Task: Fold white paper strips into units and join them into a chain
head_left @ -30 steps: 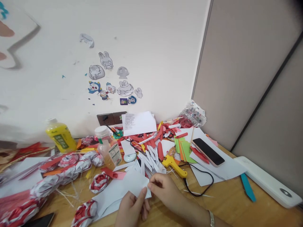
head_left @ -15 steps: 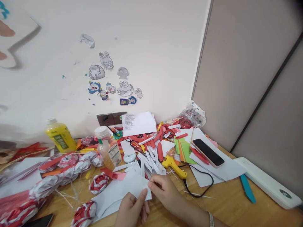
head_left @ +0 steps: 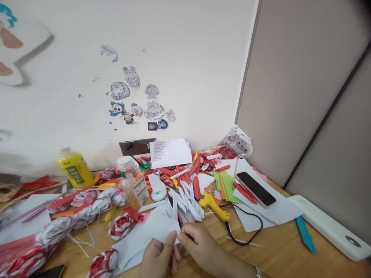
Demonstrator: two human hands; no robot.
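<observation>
Between my two hands is a sheet of white paper (head_left: 162, 227), held above other white sheets on the wooden table. My left hand (head_left: 159, 255) pinches its near right part between thumb and fingers. The closed fingers of my right hand (head_left: 197, 241) meet the paper's right edge, close to the left thumb; the fingertips are partly hidden. Beyond the hands lies a heap of folded white paper strips (head_left: 185, 200). A yellow glue gun (head_left: 214, 204) with a black cord rests right of the heap. A red-and-white paper rosette (head_left: 121, 226) lies to the left.
At the left stand a yellow drink bottle (head_left: 74, 168) and a clear plastic jar (head_left: 130, 181). A phone (head_left: 256, 189) lies on white sheets at the right, near a long white device (head_left: 330, 227) and a teal strip (head_left: 305, 233). Red paper pieces (head_left: 197, 187) are piled toward the wall.
Both hands have shifted slightly left and down with the paper, and the right fingers sit nearer the left thumb. The camera view has moved a little.
</observation>
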